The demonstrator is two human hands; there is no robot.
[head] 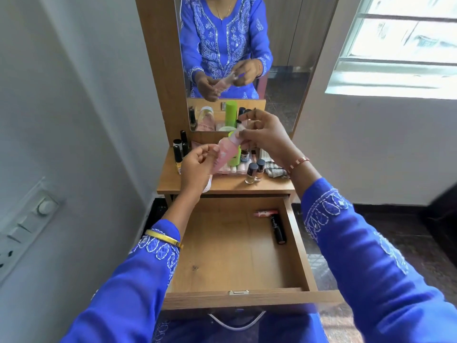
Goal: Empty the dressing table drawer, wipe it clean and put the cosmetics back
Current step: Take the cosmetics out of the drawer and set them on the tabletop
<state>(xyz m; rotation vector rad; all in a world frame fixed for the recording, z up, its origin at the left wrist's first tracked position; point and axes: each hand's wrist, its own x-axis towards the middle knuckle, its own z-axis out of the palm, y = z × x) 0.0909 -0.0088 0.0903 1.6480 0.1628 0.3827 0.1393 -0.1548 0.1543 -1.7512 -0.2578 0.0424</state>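
The drawer (237, 246) stands pulled out below the tabletop (223, 185) — two lipsticks (278, 229) lie in its far right corner. Above the tabletop's cosmetics, the left hand (195, 165) grips the pink bottle's (226, 153) base; the right hand (263, 134) pinches its cap.

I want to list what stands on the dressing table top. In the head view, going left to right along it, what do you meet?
Black-capped nail polish bottles → pink bottle held by both hands → green bottle → small blue-labelled bottle → two dark-capped clear bottles → folded checked cloth.
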